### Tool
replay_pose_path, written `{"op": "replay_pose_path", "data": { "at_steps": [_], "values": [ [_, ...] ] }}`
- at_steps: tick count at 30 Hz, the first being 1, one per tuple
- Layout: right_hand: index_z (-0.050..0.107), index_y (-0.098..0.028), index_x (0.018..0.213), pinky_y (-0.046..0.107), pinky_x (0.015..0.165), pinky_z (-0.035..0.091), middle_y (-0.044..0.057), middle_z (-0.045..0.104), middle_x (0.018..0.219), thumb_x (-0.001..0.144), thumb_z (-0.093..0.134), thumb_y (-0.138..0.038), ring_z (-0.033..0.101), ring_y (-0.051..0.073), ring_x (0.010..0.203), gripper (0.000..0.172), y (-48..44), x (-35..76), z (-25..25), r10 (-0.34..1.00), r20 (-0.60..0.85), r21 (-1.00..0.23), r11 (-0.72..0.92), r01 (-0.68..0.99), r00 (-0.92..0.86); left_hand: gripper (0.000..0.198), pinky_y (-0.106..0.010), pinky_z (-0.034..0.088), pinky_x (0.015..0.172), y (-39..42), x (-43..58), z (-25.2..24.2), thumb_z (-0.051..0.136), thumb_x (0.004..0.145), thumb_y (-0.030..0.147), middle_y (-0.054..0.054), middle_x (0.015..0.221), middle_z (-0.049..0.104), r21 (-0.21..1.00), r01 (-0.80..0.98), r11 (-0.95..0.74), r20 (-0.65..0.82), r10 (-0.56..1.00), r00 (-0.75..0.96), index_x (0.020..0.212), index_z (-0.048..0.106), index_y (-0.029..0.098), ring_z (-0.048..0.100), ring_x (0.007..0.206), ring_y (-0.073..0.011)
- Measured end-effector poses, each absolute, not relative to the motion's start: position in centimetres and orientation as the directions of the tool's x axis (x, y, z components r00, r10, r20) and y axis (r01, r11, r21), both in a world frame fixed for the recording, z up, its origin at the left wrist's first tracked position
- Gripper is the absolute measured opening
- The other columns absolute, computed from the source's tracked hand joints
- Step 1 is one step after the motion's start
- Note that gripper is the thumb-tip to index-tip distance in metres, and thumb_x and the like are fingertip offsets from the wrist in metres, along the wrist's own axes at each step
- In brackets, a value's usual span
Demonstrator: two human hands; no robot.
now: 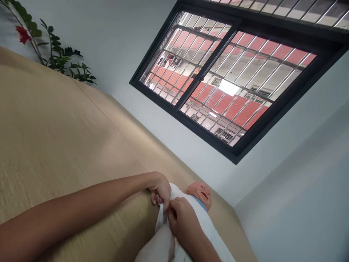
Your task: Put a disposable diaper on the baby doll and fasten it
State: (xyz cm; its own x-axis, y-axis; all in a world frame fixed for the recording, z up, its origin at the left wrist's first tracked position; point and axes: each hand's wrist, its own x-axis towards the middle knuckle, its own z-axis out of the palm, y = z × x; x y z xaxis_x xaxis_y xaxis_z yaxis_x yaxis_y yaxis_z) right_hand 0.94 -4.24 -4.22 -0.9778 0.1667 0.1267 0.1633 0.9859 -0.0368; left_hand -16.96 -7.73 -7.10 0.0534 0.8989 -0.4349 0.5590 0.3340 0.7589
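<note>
A baby doll (201,193) lies on the tan table (54,138) at the bottom of the view, its body wrapped in a white cloth (209,227). My left hand (160,189) is closed on a fold of that cloth at the doll's side, a ring on one finger. My right hand (181,218) rests on the doll's body right beside it, fingers curled and pinching the same fold. Only the doll's head and a strip of blue at its neck show outside the wrap.
The view is tilted. A green plant with a red flower (54,54) stands at the table's far left end. A black-framed barred window (229,76) is set in the white wall behind the table.
</note>
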Motion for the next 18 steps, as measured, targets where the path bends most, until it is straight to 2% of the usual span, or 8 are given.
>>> {"op": "replay_pose_path", "data": {
  "at_steps": [2,4,7,10,14,16,18],
  "values": [
    [0.069,-0.019,0.080,0.026,0.083,0.036,0.000,0.066,0.094,0.093,0.053,-0.010,0.055,0.016,0.095,0.023,-4.0,1.8,-3.1,0.023,0.067,-0.180,0.984,0.011,-0.997,0.044,-0.024,0.049,0.046,-7.8,-17.2,-7.1,0.092,0.046,0.027,0.003,0.047,0.038,0.746,0.525,0.410,-0.518,0.853,0.070,0.047,0.049,0.015,0.039,0.046,-0.0097],
    [0.071,-0.022,0.088,0.025,0.093,0.034,-0.002,0.067,0.108,0.097,0.049,-0.014,0.054,0.015,0.105,0.025,-3.8,2.6,-2.1,-0.103,0.020,-0.272,0.957,-0.104,-0.994,0.045,-0.021,0.047,0.046,-8.0,-17.5,-7.1,0.089,0.058,0.031,0.005,0.047,0.037,0.752,0.493,0.439,-0.535,0.842,0.067,0.050,0.048,0.014,0.037,0.046,-0.0079],
    [0.069,-0.025,0.097,0.029,0.099,0.031,-0.004,0.067,0.110,0.101,0.044,-0.018,0.053,0.016,0.109,0.026,-3.5,3.3,-1.5,-0.183,-0.025,-0.252,0.953,-0.171,-0.983,0.042,-0.019,0.045,0.048,-8.2,-17.6,-7.2,0.076,0.081,0.034,0.007,0.051,0.036,0.756,0.472,0.454,-0.536,0.843,0.049,0.059,0.047,0.013,0.036,0.045,-0.0060],
    [0.062,-0.021,0.083,0.031,0.093,0.032,-0.004,0.066,0.093,0.102,0.042,-0.023,0.055,0.016,0.097,0.027,-3.3,3.4,-1.8,-0.174,-0.042,-0.184,0.969,-0.164,-0.984,0.038,-0.017,0.041,0.046,-8.4,-17.5,-7.1,0.067,0.091,0.036,0.008,0.055,0.037,0.751,0.466,0.469,-0.534,0.845,0.010,0.067,0.049,0.013,0.038,0.045,-0.0053],
    [0.052,-0.019,0.076,0.031,0.089,0.032,-0.003,0.063,0.085,0.103,0.040,-0.028,0.054,0.015,0.088,0.031,-3.0,3.5,-2.4,-0.167,-0.027,-0.157,0.974,-0.161,-0.986,0.035,-0.016,0.040,0.045,-8.8,-17.5,-6.6,0.069,0.089,0.034,0.007,0.056,0.040,0.743,0.452,0.494,-0.538,0.842,-0.037,0.069,0.052,0.012,0.039,0.045,-0.0050],
    [0.051,-0.019,0.075,0.031,0.088,0.031,-0.003,0.062,0.083,0.103,0.039,-0.027,0.053,0.014,0.085,0.032,-2.9,3.6,-2.5,-0.166,-0.018,-0.157,0.974,-0.161,-0.986,0.035,-0.015,0.040,0.043,-9.0,-17.6,-6.2,0.077,0.079,0.032,0.006,0.055,0.042,0.737,0.443,0.510,-0.549,0.835,-0.048,0.065,0.052,0.012,0.040,0.046,-0.0054],
    [0.050,-0.018,0.074,0.031,0.086,0.031,-0.003,0.060,0.081,0.103,0.038,-0.026,0.052,0.014,0.082,0.032,-2.9,3.9,-2.5,-0.168,-0.013,-0.152,0.975,-0.164,-0.986,0.038,-0.016,0.040,0.041,-9.2,-17.7,-5.8,0.086,0.063,0.029,0.004,0.053,0.044,0.736,0.433,0.521,-0.556,0.829,-0.052,0.059,0.053,0.012,0.041,0.046,-0.0068]
  ]
}}
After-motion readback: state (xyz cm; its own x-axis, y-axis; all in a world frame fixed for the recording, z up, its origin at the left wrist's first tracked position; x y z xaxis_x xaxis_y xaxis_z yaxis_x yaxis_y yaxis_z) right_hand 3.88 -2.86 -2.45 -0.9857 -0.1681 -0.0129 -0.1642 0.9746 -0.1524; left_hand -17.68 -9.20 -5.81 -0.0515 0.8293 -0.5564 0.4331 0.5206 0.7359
